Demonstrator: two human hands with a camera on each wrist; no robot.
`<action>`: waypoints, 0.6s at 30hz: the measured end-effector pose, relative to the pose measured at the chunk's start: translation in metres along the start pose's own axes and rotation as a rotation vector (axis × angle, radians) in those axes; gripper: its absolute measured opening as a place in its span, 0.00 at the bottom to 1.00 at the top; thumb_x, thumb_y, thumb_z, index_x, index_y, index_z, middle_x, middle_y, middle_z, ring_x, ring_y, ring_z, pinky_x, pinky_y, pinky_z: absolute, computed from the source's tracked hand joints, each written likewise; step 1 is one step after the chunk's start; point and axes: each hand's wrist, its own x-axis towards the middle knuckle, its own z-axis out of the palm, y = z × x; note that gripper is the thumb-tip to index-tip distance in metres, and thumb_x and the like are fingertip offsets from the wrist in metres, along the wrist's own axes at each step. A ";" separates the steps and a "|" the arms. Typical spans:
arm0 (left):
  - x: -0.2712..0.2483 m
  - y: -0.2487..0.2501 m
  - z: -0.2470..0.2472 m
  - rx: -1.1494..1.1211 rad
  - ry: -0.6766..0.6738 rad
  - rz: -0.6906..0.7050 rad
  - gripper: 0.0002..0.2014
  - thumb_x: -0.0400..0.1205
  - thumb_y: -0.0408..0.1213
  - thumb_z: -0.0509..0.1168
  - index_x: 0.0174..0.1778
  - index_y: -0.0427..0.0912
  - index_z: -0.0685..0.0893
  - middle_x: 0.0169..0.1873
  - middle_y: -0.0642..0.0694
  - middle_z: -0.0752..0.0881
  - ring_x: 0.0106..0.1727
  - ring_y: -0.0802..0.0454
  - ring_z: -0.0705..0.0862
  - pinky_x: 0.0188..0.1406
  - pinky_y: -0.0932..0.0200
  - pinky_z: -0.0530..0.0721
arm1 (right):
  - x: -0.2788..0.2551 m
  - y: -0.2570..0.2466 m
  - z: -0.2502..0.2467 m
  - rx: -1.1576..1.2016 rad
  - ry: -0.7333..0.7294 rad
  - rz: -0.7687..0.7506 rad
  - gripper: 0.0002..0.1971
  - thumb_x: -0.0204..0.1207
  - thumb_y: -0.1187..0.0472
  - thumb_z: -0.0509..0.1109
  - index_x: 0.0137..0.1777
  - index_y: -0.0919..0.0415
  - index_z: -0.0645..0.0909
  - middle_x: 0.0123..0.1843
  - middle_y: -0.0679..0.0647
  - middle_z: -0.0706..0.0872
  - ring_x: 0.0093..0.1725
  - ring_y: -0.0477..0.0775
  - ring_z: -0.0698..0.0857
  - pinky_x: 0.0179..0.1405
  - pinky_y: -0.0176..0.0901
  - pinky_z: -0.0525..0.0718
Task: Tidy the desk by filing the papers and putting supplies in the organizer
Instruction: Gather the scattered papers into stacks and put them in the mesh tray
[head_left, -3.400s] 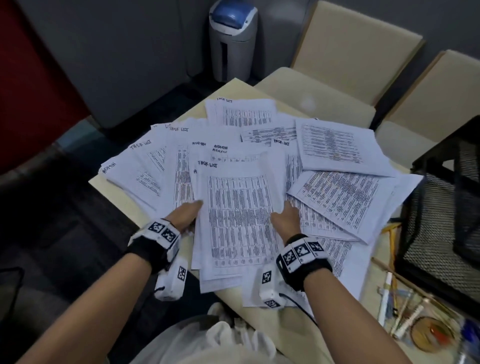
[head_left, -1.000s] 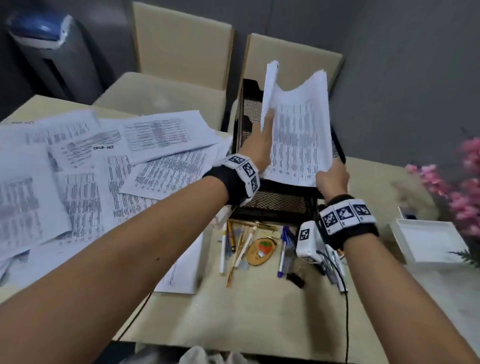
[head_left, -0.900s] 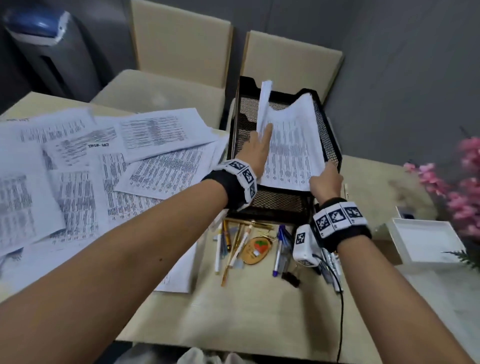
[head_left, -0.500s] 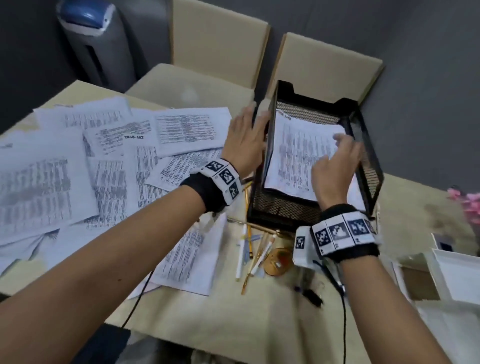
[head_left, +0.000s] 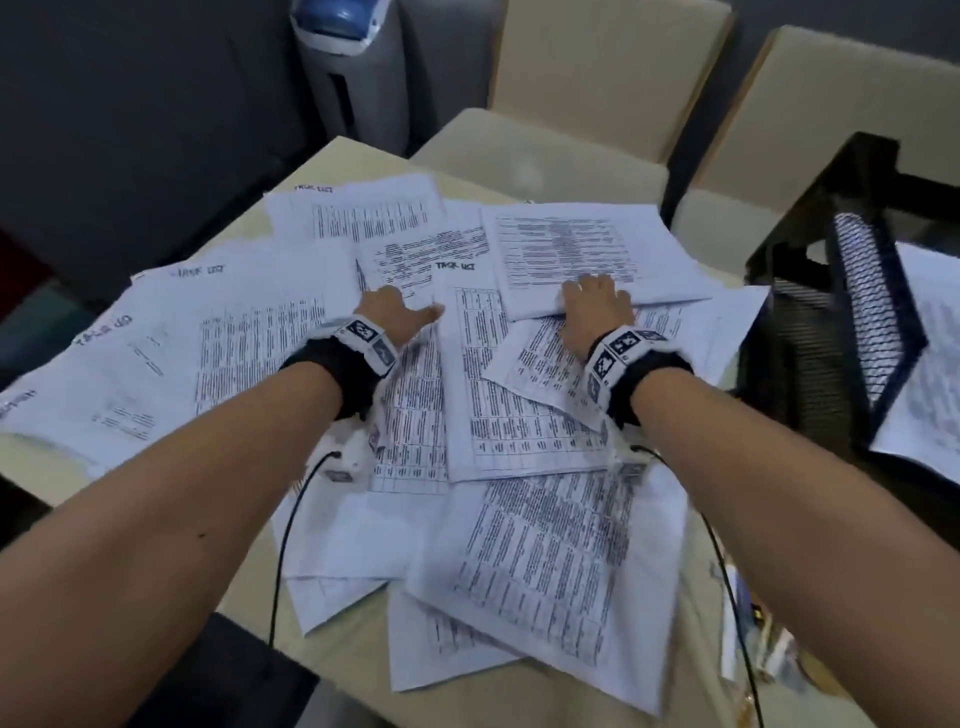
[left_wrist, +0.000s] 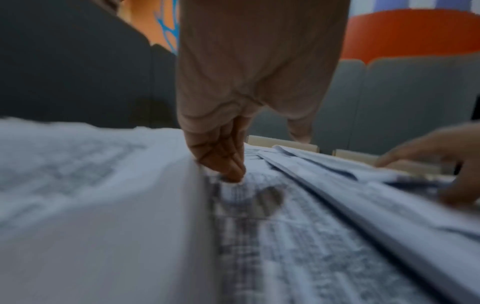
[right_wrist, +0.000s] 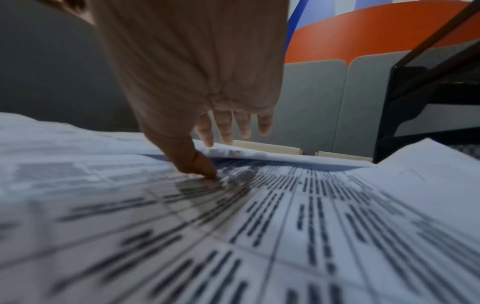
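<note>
Loose printed papers (head_left: 483, 395) lie fanned and overlapping across the middle of the head view, covering most of the pale tabletop (head_left: 322, 161). The black mesh organizer (head_left: 852, 332) stands at the right edge of the frame with some sheets already inside it. The left hand (head_left: 392, 314) rests at centre on the pile, fingertips pressed down beside a sheet edge and thumb stretched right; whether it has pinched anything is unclear through the blur. The right hand (head_left: 597, 306) is just right of centre, its thumb (right_wrist: 197, 164) planted on a lower page and its fingers (right_wrist: 231, 127) spread loosely over the raised edge of the upper-right sheet (head_left: 582, 254), so this grip is still open. To do this step well, slide the thumb under that lifted edge, draw neighbouring pages together with both hands, and square them before lifting, so that none slips off the tabletop's edge.
</note>
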 end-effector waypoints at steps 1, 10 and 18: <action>0.002 0.004 0.003 -0.038 -0.009 -0.009 0.32 0.79 0.61 0.58 0.29 0.29 0.75 0.30 0.36 0.79 0.31 0.46 0.79 0.30 0.55 0.75 | 0.010 0.001 0.003 -0.023 -0.010 0.006 0.29 0.76 0.67 0.63 0.78 0.62 0.61 0.81 0.60 0.59 0.82 0.65 0.55 0.79 0.63 0.58; -0.010 0.036 0.037 -0.382 -0.157 0.044 0.37 0.79 0.35 0.68 0.80 0.34 0.55 0.72 0.34 0.73 0.71 0.39 0.75 0.56 0.54 0.76 | 0.036 0.001 -0.003 0.094 0.036 0.038 0.16 0.78 0.72 0.57 0.63 0.70 0.79 0.63 0.67 0.82 0.64 0.68 0.80 0.57 0.52 0.81; 0.005 -0.012 -0.011 -0.280 -0.068 0.020 0.11 0.82 0.40 0.65 0.44 0.34 0.81 0.36 0.39 0.81 0.37 0.44 0.79 0.22 0.62 0.74 | -0.055 0.036 -0.001 0.302 -0.094 -0.021 0.25 0.70 0.80 0.60 0.54 0.53 0.87 0.81 0.49 0.66 0.84 0.56 0.52 0.79 0.67 0.47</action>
